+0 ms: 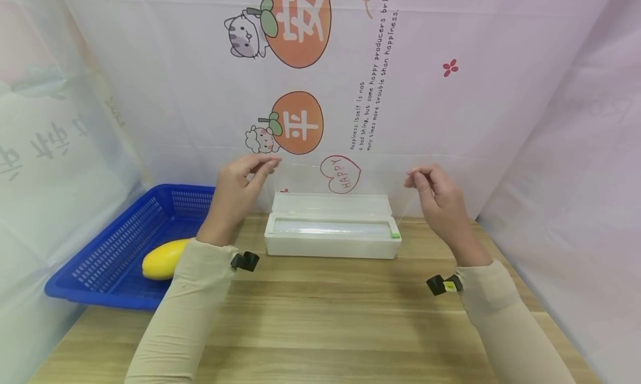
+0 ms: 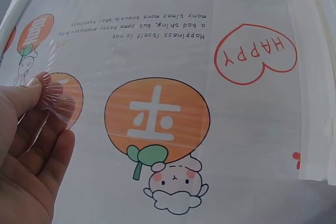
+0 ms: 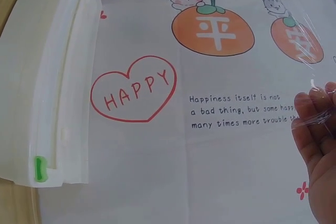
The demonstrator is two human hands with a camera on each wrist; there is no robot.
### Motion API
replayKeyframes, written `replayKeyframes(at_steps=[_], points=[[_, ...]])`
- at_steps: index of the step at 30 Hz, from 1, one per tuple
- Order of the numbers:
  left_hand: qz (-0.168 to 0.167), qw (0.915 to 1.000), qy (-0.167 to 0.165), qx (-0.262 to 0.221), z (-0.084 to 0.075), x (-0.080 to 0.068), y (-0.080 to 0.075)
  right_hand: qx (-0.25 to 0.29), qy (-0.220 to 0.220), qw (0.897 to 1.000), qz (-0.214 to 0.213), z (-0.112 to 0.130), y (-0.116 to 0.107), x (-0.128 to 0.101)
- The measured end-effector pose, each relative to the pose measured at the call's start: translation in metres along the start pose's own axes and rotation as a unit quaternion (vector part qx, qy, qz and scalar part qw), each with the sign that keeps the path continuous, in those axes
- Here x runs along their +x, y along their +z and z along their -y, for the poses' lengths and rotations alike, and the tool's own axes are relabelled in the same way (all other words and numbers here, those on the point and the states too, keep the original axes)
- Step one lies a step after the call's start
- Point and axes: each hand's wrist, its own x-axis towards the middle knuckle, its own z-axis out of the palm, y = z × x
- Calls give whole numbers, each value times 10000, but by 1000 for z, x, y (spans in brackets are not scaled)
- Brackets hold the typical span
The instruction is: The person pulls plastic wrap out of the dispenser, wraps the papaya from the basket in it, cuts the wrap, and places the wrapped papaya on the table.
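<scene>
Left hand [image 1: 240, 178] and right hand [image 1: 435, 189] each pinch a top corner of the clear film [image 1: 340, 192], raised and well apart. Film runs up from the open white dispenser box [image 1: 333, 242] on the table [image 1: 320, 317].

Head view: looked forward and down from above the wooden table [image 1: 320, 317], taking in both forearms, the white dispenser box [image 1: 332, 234] and the printed backdrop [image 1: 450, 122] at middle range. Left wrist view: sat close behind the left hand [image 2: 31, 150], facing the backdrop, print upside down. Right wrist view: sat close beside the right hand [image 3: 317, 150], facing the backdrop, box at left. All three shared the "HAPPY" heart [image 1: 340, 174].
</scene>
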Motion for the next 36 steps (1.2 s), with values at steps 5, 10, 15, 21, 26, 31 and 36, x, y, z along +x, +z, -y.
replayKeyframes(at_steps=[5, 10, 15, 21, 26, 31, 36], points=[[-94, 9998, 180, -74, -2, 3, -2, 138, -105, 9998, -66, 4, -2, 3], [-143, 9996, 256, -46, -5, 5, -4, 149, -122, 9998, -57, 7, -4, 6], [-141, 9995, 278, 91, -8, 6, -7, 128, -200, 9996, -139, 7, -5, 8], [-190, 9992, 350, 63, -12, 9, -9, 78, -268, 9994, -221, 7, -7, 11], [-236, 9986, 478, 51, -13, 11, -10, 166, -277, 9993, -213, 9, -9, 13], [-259, 9982, 524, 113, -14, 11, -11, 196, -285, 9992, -203, 11, -11, 14], [-282, 9978, 584, 121, -15, 12, -12, 206, -285, 9993, -144, 12, -13, 16]])
